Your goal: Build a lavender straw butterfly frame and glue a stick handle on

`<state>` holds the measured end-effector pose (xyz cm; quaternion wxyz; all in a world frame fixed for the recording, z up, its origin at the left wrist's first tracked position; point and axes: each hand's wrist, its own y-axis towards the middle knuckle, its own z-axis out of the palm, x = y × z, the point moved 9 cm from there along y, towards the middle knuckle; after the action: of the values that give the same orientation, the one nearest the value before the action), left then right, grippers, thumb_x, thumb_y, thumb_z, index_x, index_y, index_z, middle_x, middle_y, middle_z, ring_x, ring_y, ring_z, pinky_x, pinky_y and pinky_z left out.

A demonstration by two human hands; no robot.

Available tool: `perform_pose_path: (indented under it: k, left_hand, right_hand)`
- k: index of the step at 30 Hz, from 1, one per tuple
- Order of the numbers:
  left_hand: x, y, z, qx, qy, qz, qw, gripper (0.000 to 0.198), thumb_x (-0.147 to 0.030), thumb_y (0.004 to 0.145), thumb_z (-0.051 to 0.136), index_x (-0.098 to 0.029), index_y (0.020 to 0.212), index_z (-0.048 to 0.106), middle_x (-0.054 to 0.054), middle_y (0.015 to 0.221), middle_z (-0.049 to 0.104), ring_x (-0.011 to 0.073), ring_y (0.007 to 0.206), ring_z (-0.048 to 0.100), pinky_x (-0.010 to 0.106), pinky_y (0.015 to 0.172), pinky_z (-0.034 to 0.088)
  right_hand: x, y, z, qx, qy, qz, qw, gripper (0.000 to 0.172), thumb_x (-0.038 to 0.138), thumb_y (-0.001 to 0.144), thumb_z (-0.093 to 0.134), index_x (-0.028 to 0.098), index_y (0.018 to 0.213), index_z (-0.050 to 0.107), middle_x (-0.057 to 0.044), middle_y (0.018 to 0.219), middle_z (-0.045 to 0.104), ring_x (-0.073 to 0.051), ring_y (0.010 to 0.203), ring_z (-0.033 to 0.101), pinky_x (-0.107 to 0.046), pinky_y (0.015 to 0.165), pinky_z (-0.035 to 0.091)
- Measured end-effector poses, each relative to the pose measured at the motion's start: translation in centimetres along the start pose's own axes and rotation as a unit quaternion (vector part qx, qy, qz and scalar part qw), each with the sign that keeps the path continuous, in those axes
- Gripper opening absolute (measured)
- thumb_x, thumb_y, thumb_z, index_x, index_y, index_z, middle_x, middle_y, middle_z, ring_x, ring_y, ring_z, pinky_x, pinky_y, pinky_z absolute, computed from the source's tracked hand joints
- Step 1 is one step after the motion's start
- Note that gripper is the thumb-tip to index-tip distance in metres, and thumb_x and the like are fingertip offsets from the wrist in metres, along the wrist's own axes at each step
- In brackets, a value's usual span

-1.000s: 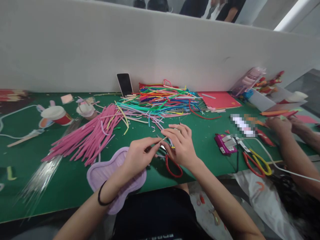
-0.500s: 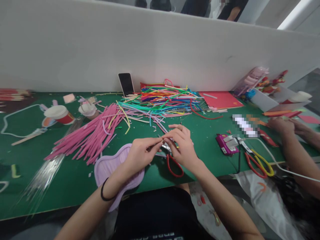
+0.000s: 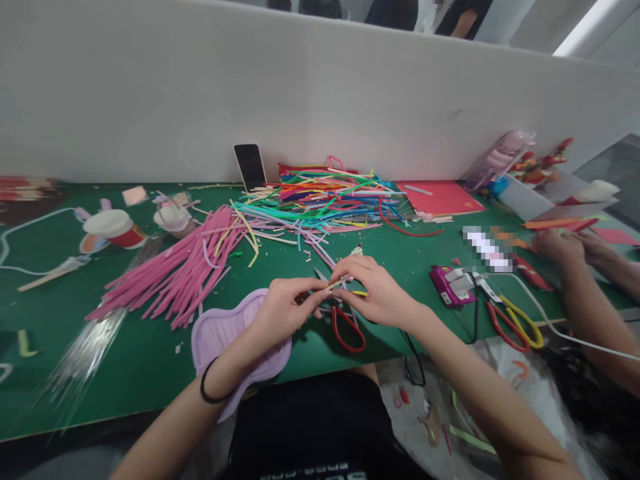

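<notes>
Both hands meet above the green table at its front. My left hand is closed, thumb and fingertips pinching one end of a thin, short pale strip. The fingers of my right hand close on the other end of that strip; its exact kind is too small to tell. Beneath the hands lie scissors with one red and one yellow handle, the blades partly covered by my fingers. A lilac wavy-edged pad lies under my left wrist.
Pink fuzzy stems fan out at left, with a multicoloured heap of stems behind. A paper cup and a phone stand at the back. A purple power bank, second scissors and another person's hands are at right.
My right hand has turned and its forearm has swung outward to the right. The pale strip now shows between my fingertips; my left hand has barely moved.
</notes>
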<state>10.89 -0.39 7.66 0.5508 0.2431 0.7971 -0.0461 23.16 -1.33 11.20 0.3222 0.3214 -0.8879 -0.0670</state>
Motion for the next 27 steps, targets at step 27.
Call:
perform_pose_path:
  k: [27]
  left_hand:
    - [2.1, -0.1, 0.7, 0.034, -0.097, -0.079, 0.992, 0.025, -0.037, 0.088, 0.067, -0.015, 0.096, 0.077, 0.003, 0.073, 0.074, 0.0117, 0.051, 0.066, 0.017, 0.045, 0.048]
  right_hand:
    - [1.7, -0.6, -0.2, -0.055, -0.068, -0.103, 0.991, 0.010, 0.023, 0.095, 0.056, 0.019, 0.104, 0.058, -0.007, 0.100, 0.070, -0.021, 0.097, 0.063, -0.038, 0.092, 0.041]
